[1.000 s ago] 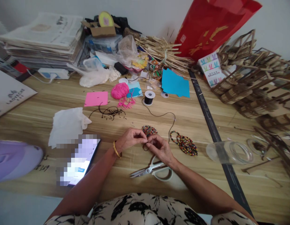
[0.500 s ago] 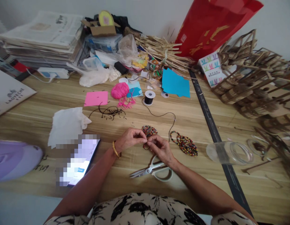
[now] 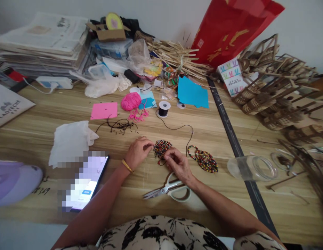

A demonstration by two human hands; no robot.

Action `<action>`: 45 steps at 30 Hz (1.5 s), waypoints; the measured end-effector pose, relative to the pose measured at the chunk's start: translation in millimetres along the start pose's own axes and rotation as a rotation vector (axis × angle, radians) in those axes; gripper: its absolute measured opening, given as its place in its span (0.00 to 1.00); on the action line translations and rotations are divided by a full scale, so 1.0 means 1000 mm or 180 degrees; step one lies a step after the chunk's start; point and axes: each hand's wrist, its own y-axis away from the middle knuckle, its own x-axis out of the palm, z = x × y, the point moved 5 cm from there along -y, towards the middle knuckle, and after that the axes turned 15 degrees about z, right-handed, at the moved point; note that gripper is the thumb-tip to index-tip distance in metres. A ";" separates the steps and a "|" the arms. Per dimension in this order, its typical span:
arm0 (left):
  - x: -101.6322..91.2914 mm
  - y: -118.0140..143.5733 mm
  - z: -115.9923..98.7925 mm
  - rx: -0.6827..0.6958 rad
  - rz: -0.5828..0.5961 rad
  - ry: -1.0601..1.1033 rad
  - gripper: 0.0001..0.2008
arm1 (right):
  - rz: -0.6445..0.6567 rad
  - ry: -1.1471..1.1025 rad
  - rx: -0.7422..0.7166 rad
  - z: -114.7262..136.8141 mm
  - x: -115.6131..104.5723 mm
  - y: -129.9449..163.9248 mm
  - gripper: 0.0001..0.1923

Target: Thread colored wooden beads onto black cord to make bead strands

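Small round multicoloured beads [image 3: 162,147] lie heaped on the wood-grain worktop [image 3: 216,128], where the left hand [image 3: 137,152], fingertips nearly together, contents unclear, has moved to their edge, leaving the right hand [image 3: 179,166] alone apparently pinching the thin black cord [image 3: 173,129].

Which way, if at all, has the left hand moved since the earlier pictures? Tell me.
Yes: the left hand has shifted left, its fingertips also forward, judged against the scissors.
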 end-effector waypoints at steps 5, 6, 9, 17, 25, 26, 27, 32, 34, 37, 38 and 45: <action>0.010 -0.001 -0.003 0.0113 0.0219 -0.0551 0.05 | 0.0005 0.0040 0.0003 0.000 0.000 0.000 0.10; 0.011 -0.001 -0.003 0.0129 0.0230 -0.0603 0.05 | 0.0008 0.0035 0.0003 0.000 0.000 0.000 0.10; 0.012 0.000 -0.005 0.0188 0.0208 -0.0710 0.05 | 0.0006 0.0031 0.0016 -0.001 0.000 0.000 0.09; 0.014 -0.001 -0.004 0.0213 0.0218 -0.0675 0.06 | -0.0024 0.0090 0.0051 -0.002 0.000 0.000 0.10; 0.011 -0.001 0.000 0.0035 0.0041 -0.0647 0.06 | -0.0012 0.0065 0.0065 -0.001 0.000 0.000 0.11; 0.012 -0.001 0.000 0.0043 0.0029 -0.0700 0.07 | -0.0011 0.0061 0.0069 -0.001 0.000 0.000 0.11; 0.013 -0.002 0.000 0.0056 0.0024 -0.0755 0.07 | -0.0010 0.0054 0.0067 -0.002 0.000 0.000 0.11; 0.016 -0.002 0.001 0.0137 0.0039 -0.0914 0.08 | 0.0021 0.0017 0.0041 -0.003 0.001 0.000 0.10; 0.016 -0.002 0.001 0.0149 0.0049 -0.0956 0.08 | 0.0020 0.0015 0.0043 -0.003 0.001 0.000 0.10; 0.016 -0.002 0.000 0.0129 0.0055 -0.0984 0.07 | 0.0004 0.0031 0.0053 -0.002 0.000 0.000 0.11; 0.016 -0.002 0.000 0.0122 0.0061 -0.0983 0.07 | 0.0002 0.0039 0.0057 -0.002 0.000 0.000 0.11; 0.016 -0.001 -0.002 0.0129 0.0150 -0.0947 0.05 | 0.0030 0.0010 0.0073 -0.004 0.001 0.000 0.11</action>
